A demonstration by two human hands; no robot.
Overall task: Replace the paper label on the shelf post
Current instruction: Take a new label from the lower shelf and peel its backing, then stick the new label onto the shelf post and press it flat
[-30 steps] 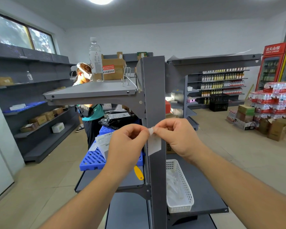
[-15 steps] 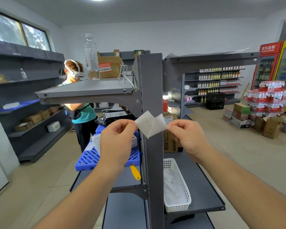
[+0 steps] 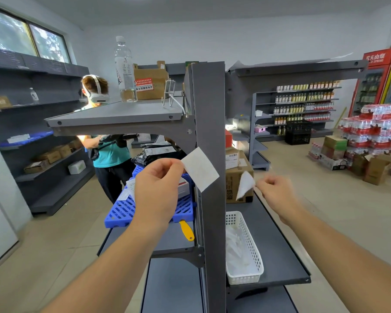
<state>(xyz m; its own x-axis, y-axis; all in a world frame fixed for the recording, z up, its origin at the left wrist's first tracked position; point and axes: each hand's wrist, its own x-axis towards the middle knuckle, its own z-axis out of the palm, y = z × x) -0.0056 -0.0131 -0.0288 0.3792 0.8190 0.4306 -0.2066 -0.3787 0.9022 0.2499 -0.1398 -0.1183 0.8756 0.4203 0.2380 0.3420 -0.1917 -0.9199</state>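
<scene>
The grey shelf post (image 3: 210, 123) stands upright straight ahead of me. My left hand (image 3: 158, 190) pinches a white square paper label (image 3: 200, 169) by its left corner, holding it tilted in front of the post. My right hand (image 3: 278, 190), to the right of the post, pinches a second, smaller white sheet (image 3: 244, 185) that hangs down, blurred; it looks like a peeled backing. The two papers are apart.
A white perforated basket (image 3: 255, 258) with plastic pieces sits on the right shelf, a cardboard box (image 3: 235, 175) behind it. A blue crate (image 3: 127, 208) and a yellow-handled tool (image 3: 186, 230) lie on the left shelf. A person in a teal shirt (image 3: 111, 152) stands behind. A water bottle (image 3: 124, 68) tops the upper shelf.
The hands went from pinching one folded paper together at the post to pulling it apart. Now each hand holds a separate sheet, and the right hand has swung away rightward.
</scene>
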